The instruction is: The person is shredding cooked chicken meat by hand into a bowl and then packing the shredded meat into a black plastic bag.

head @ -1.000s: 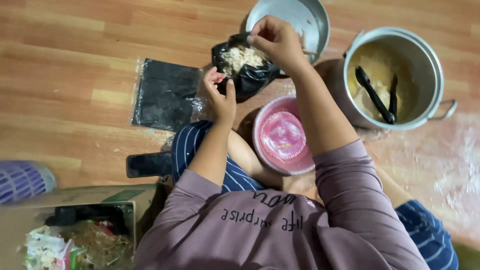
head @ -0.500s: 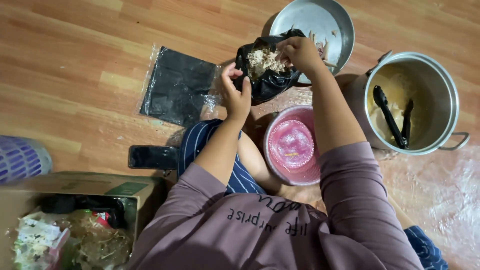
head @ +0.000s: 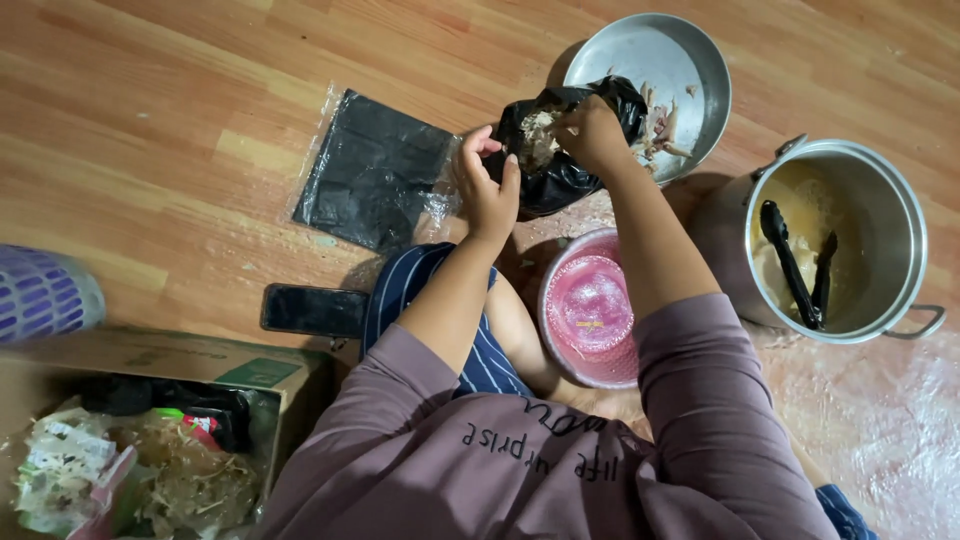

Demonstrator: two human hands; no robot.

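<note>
A small black plastic bag (head: 560, 165) holding pale shredded food hangs above the wooden floor. My left hand (head: 487, 185) grips the bag's left edge. My right hand (head: 592, 130) has its fingers at the bag's mouth, on the food. Just behind the bag lies a round metal pan (head: 660, 70) with a few food scraps in it. Below my arms, between my knees, sits a pink plastic bowl (head: 590, 310). To the right stands a steel pot (head: 850, 245) with black tongs (head: 795, 265) resting in pale broth.
A clear pack of flat black bags (head: 370, 170) lies on the floor at left. A dark phone (head: 312, 310) rests by my knee. A cardboard box (head: 150, 420) of scraps and wrappers is at lower left, beside a purple basket (head: 45, 292). Clear plastic sheeting (head: 880, 430) covers the floor lower right.
The view has shifted so everything sits further right and lower. My hands stay on the black bag; the right hand has moved deeper into its mouth, nearer the metal pan.
</note>
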